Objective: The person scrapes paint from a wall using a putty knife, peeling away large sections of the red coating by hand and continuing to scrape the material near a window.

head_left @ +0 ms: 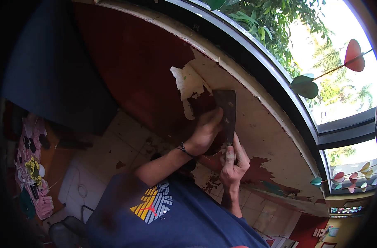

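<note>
A putty knife (pixel 226 111) with a wide dark blade lies against the wall under the window, its blade edge at a torn flap of peeling paint (pixel 191 82). My right hand (pixel 234 163) is wrapped round its handle, thumb pressed along it near the blade. My left hand (pixel 204 131), with a dark bracelet on the wrist, grips the side of the blade; some of its fingers are hidden behind it. Dark red paint (pixel 130 53) still covers the wall on one side of the flap. Pale bare wall (pixel 258 124) shows on the other side.
The window frame (pixel 279 70) runs along the wall's edge, with a garland of paper leaves (pixel 305 85) hanging by it. Paint flakes lie on the tiled floor (pixel 122 136). At left stand a cluttered table (pixel 54 165) and a dark chair (pixel 66 231).
</note>
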`<state>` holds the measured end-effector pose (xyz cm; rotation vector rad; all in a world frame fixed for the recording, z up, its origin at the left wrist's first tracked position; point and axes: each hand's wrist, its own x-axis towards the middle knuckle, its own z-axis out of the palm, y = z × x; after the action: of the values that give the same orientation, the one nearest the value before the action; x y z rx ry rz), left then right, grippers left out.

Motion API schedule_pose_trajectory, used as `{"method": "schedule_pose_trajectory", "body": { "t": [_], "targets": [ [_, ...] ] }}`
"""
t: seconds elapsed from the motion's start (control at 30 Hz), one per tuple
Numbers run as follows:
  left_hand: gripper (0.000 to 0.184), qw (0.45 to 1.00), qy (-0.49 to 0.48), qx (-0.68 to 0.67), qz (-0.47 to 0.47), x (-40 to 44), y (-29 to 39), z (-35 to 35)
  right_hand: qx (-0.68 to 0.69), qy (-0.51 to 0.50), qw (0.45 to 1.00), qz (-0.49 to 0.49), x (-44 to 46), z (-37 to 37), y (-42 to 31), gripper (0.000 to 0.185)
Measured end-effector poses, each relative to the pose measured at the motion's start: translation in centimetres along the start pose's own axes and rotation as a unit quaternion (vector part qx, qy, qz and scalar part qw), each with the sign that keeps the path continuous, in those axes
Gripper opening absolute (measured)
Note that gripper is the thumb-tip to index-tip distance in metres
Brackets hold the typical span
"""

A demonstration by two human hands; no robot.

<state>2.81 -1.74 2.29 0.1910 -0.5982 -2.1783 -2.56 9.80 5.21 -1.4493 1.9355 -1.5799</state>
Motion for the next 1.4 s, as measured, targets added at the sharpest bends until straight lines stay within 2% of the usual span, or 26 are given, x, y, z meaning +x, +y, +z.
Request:
{"method": "schedule_pose_trajectory", "body": {
  "t": [0.07,0.13,0.27,0.33,0.43,0.57,0.67,0.73,0.77,0.83,1.07,1.17,1.23,1.33,1.4],
  "targets": [
    [0.031,1.000,-0.013,-0.017,0.008,0.4,0.6,-0.6,-0.019,0.002,0.999,-0.035,0.9,0.7,0.0,0.033],
    [0.031,0.995,-0.088,-0.049,0.013,0.6,1.1,-1.6,-0.067,-0.012,0.991,-0.114,1.4,1.1,-0.1,0.034],
    [0.031,1.000,-0.028,0.000,0.015,-0.1,0.1,-0.5,-0.065,-0.015,0.992,-0.104,0.4,-0.5,0.4,0.034],
    [0.030,0.999,-0.019,0.033,-0.025,-0.5,-0.4,0.1,-0.074,0.003,0.997,-0.017,-0.6,-1.8,0.4,0.034],
    [0.028,0.995,-0.056,0.054,-0.055,-0.6,-1.6,-0.6,-0.066,0.004,0.997,0.030,-1.4,-2.6,0.3,0.033],
    [0.032,0.992,-0.099,0.061,-0.047,-0.7,-1.6,-1.0,-0.064,0.015,0.998,0.005,-1.9,-1.9,1.0,0.033],
    [0.032,0.996,-0.072,-0.010,-0.053,-0.6,-0.8,-0.8,-0.071,0.018,0.997,-0.003,-1.1,-0.8,-0.2,0.034],
    [0.029,0.988,-0.072,0.137,0.015,-0.8,-0.1,-0.3,-0.095,0.016,0.995,-0.035,-1.0,-1.0,0.7,0.034],
    [0.029,0.988,-0.070,0.136,0.010,-1.1,-0.8,-0.4,-0.112,0.014,0.991,-0.067,-1.4,-1.1,1.1,0.034],
    [0.029,0.997,-0.063,0.009,-0.046,-0.9,-1.3,-0.3,-0.092,0.020,0.994,-0.047,-1.9,-0.9,0.7,0.033],
    [0.035,0.999,-0.027,0.004,-0.025,-1.1,-1.1,-0.7,-0.110,0.032,0.993,-0.019,-1.8,0.3,-0.4,0.035],
    [0.029,0.997,-0.056,0.022,-0.047,-0.8,-1.3,-1.0,-0.076,0.035,0.996,0.030,-2.5,-0.2,-0.3,0.034],
    [0.030,0.999,-0.005,-0.021,-0.029,-0.8,-0.7,0.0,-0.073,0.040,0.996,0.012,-1.8,0.5,-0.7,0.034],
    [0.035,0.998,-0.063,0.006,-0.030,-0.8,-0.6,-1.1,-0.096,0.040,0.994,-0.022,-1.5,0.3,-0.1,0.034],
    [0.035,0.997,-0.058,0.008,-0.041,-1.2,-1.5,-1.0,-0.111,0.039,0.993,-0.030,-2.4,0.1,0.3,0.034]
  ]
}}
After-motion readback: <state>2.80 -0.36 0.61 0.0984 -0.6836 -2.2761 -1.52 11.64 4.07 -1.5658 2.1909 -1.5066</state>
